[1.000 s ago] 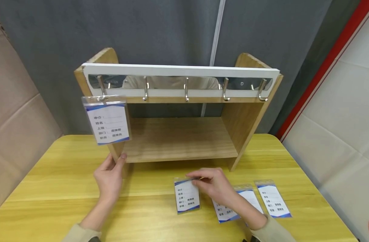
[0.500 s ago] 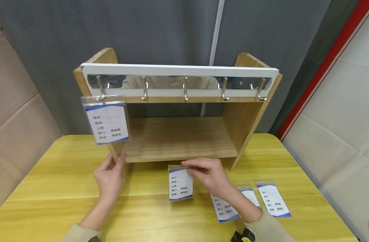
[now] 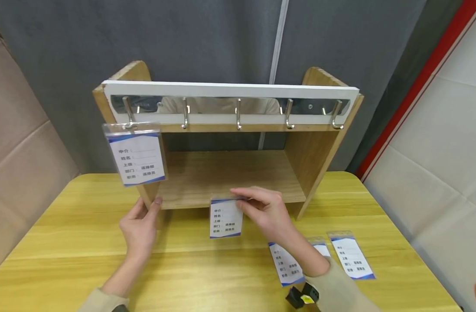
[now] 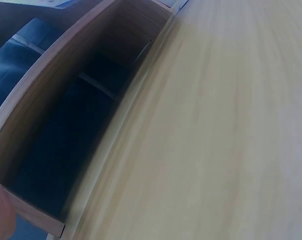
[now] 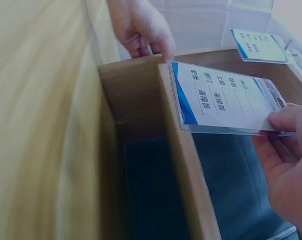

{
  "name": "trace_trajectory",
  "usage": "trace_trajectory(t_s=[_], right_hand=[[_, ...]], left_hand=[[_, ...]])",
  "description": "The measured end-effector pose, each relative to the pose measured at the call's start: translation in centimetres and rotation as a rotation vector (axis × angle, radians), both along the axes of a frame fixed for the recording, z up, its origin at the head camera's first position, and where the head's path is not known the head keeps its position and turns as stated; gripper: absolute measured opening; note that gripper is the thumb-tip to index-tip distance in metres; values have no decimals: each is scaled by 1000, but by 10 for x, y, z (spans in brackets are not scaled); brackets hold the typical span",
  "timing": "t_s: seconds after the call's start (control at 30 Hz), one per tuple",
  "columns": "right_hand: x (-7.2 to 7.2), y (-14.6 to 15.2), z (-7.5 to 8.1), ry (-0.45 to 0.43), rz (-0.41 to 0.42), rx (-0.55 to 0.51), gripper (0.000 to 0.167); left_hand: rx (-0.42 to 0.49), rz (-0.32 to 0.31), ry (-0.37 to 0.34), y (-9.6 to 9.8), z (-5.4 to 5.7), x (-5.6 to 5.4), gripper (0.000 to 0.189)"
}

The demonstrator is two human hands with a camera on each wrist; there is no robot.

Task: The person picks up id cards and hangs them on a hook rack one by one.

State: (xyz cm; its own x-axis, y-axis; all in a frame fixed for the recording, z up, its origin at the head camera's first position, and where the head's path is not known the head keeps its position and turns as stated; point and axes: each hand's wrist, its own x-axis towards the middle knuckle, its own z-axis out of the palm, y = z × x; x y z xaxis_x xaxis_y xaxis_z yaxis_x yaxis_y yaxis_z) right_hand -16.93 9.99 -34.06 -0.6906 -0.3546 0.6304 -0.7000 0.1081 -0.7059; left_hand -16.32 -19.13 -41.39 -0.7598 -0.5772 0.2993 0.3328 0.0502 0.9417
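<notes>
My right hand (image 3: 267, 212) pinches the top corner of a clear plastic badge holder (image 3: 225, 219), its white and blue card facing me. In the head view this badge overlaps the front edge of the rack's lower shelf. The right wrist view shows my thumb on the badge's slotted end (image 5: 222, 100). My left hand (image 3: 139, 227) grips the lower left side panel of the wooden rack (image 3: 230, 175). Another badge (image 3: 136, 156) hangs from the leftmost metal hook (image 3: 128, 110) on the rack's white hook rail (image 3: 212, 89).
Several further hooks line the rail, including the second hook (image 3: 185, 113) and the middle hook (image 3: 238, 114). Loose badges lie on the yellow wooden table (image 3: 199, 277): one badge (image 3: 351, 256) at the right, others partly under my right forearm. A grey curtain (image 3: 207, 39) stands behind.
My right hand has lifted the pinched badge up from the tabletop, toward the rack and slightly left. My left hand stays on the side panel, and the hanging badge keeps its place.
</notes>
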Motion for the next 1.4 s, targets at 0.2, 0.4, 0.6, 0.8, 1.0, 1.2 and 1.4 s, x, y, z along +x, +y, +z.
trace_trajectory(t_s=[0.2, 0.4, 0.6, 0.8, 1.0, 1.2, 1.4], right_hand=[[-6, -8, 15, 44, 17, -22, 31], [-9, -18, 28, 95, 41, -71, 32], [-10, -26, 38, 149, 47, -87, 31], [-12, -32, 45, 192, 54, -112, 32], [-12, -39, 56, 228, 56, -147, 32], [-12, -46, 63, 247, 52, -152, 30], [-13, -49, 70, 259, 69, -164, 30]], left_hand=[[-5, 11, 4, -2, -1, 0, 32], [-5, 21, 5, -1, -2, -1, 30], [14, 15, 7, 1, -3, -2, 32], [20, 13, 8, 1, -2, -2, 32], [27, 3, 22, 1, -1, -1, 32], [35, 1, 25, 0, -1, -1, 32], [30, 3, 22, 0, -2, -2, 32]])
